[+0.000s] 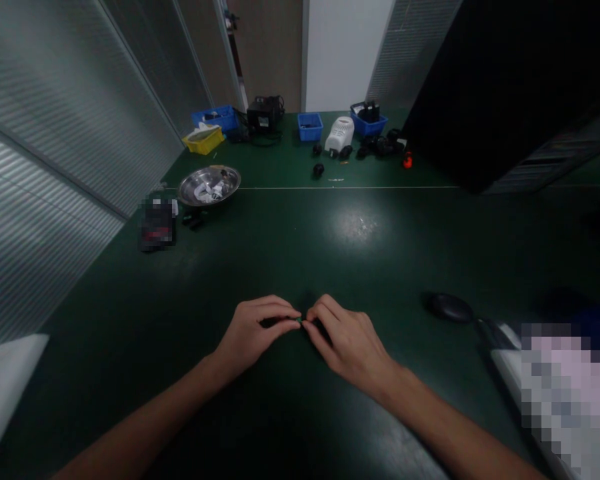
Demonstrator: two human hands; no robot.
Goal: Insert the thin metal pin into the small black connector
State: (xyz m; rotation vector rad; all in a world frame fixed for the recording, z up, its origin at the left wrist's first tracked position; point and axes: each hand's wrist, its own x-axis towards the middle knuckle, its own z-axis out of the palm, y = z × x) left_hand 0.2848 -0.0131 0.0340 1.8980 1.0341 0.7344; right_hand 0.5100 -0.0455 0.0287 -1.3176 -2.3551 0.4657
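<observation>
The fingers of the left hand (pixel 253 330) close in a pinch, thumb below and forefinger above, on a small green piece (pixel 299 321). The thumb and bent fingers of the right hand (pixel 347 337) come in at its other side; the piece is so small and dim that whether they grip it or only touch it cannot be told. Both wrists angle inward from the lower corners, the forearms forming a wide V low over the green table (pixel 280 253), with the fingertips nearly meeting at its point.

To the right, a black mouse (pixel 450 307) lies apart from the right hand, nearer than the blurred pale stack (pixel 565 400) beyond the right forearm. A white object (pixel 10 380) stands at the left. Farther up on the left sit a metal bowl (pixel 231 187) with white scraps in it and a dark packet (pixel 157 225).

Across the back are a yellow bin (pixel 205 145), three blue bins (pixel 310 133), a black device (pixel 264 115) and a white device (pixel 340 135). The table's left edge slants along the blinds (pixel 55 220); tabletop stretches between the hands and the thin pale seam (pixel 280 188) before the bins.
</observation>
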